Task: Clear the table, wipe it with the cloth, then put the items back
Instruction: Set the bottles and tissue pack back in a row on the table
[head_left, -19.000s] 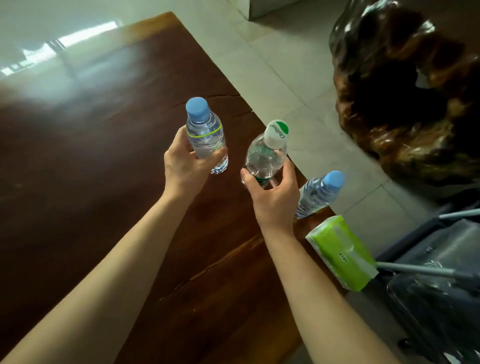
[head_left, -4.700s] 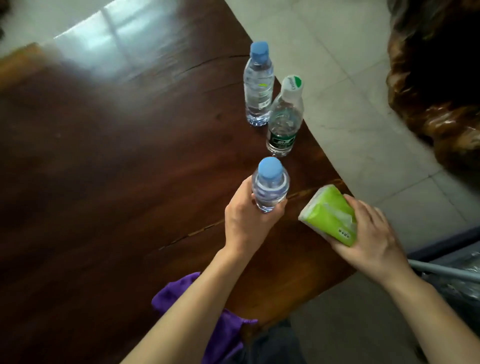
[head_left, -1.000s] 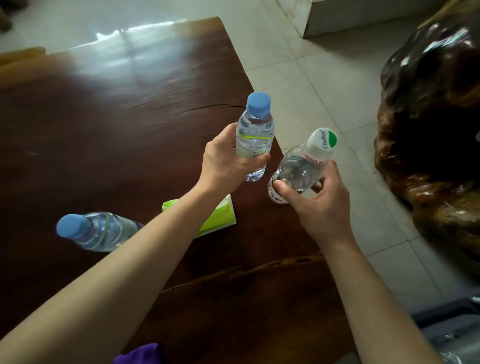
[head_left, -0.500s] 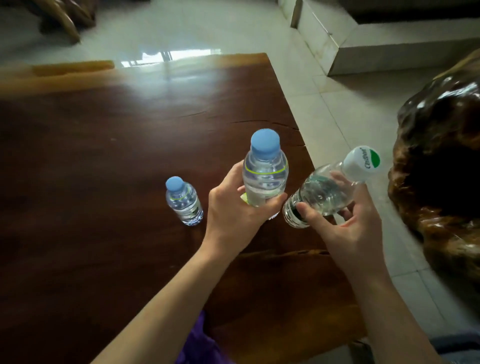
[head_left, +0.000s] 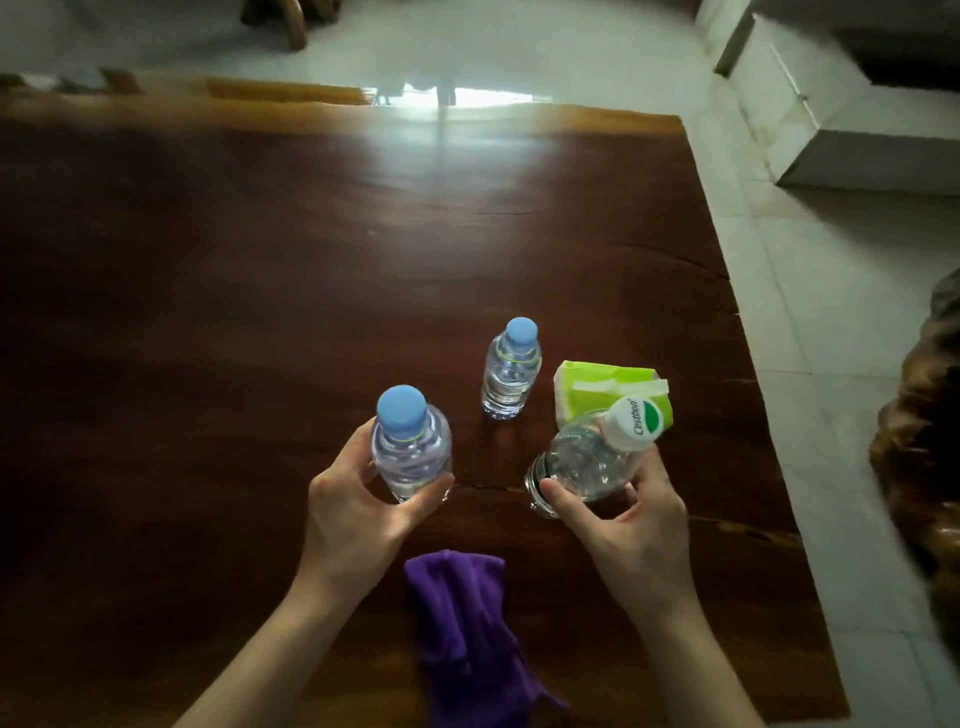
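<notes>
Now white-capped bottle (head_left: 587, 462) tilted, cap up-right.

Single head-worn view, looking forward and steeply down from the near edge of the wooden table (head_left: 260, 312), close enough that both forearms enter from the bottom of the frame. The table fills the left and centre, its far edge near the top. A strip of tiled floor (head_left: 810, 322) runs down the right.
</notes>
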